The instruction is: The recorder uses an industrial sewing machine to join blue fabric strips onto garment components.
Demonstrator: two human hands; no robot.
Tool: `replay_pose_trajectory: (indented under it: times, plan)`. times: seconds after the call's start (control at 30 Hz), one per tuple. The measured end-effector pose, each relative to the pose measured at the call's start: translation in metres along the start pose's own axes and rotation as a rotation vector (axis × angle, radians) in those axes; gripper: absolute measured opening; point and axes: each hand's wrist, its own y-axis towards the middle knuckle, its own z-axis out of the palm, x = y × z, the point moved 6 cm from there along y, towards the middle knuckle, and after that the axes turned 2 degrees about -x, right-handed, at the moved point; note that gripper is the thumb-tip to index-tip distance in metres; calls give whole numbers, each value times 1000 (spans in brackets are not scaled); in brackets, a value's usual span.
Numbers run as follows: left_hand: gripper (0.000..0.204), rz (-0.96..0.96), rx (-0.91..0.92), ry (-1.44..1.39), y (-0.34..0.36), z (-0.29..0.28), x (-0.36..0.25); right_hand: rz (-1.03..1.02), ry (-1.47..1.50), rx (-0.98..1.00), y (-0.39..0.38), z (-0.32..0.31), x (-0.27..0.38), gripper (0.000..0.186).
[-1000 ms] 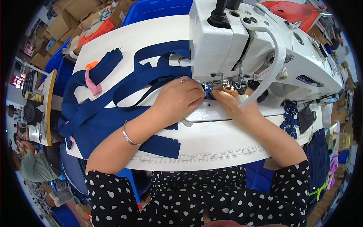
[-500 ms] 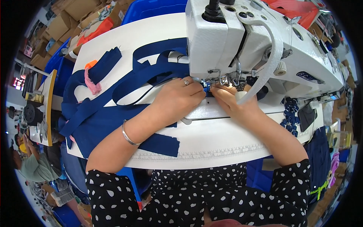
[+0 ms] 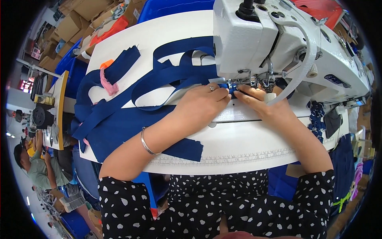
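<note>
Both hands work at the needle area of a white sewing machine (image 3: 248, 49). My left hand (image 3: 203, 104), with a ring and a bracelet, has its fingers closed on a small navy fabric piece (image 3: 233, 95) just left of the presser foot (image 3: 253, 82). From the right, my right hand (image 3: 264, 105) holds the same piece with fingertips pressed together; part of it is hidden beneath the fingers. Long navy fabric strips (image 3: 175, 75) loop over the table left of the machine, lying on a wider navy cloth (image 3: 119, 129). A pink strip (image 3: 108, 84) rests against them.
The white tabletop (image 3: 246, 139) has a printed ruler (image 3: 223, 158) along its near edge. A bundle of small navy pieces (image 3: 316, 119) hangs at the right. Blue bins (image 3: 175, 8) and cardboard boxes (image 3: 73, 24) stand behind. Another person (image 3: 43, 167) sits at the far left.
The whole view has shifted, so the table and machine appear farther right. Both hands stay by the presser foot, still on the small navy piece.
</note>
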Motion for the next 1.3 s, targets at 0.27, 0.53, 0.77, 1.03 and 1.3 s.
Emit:
replay_pose_trajectory:
  times: [0.27,0.53,0.77,1.03,1.3]
  plan:
    - [26,-57,-4,31,-1,-2,-3,44,-81,172,-5,5,1,46]
    - [26,-77,-54,-1,1,-1,2,-24,-136,33,-1,9,-7,32]
    - [27,-97,-44,-40,0,-3,5,520,376,-173,-15,2,-44,23]
    - [24,-108,-59,-55,1,-2,7,639,624,-286,-19,0,-53,39]
    - [23,-108,-63,-91,3,-4,7,695,647,-235,-21,1,-55,38]
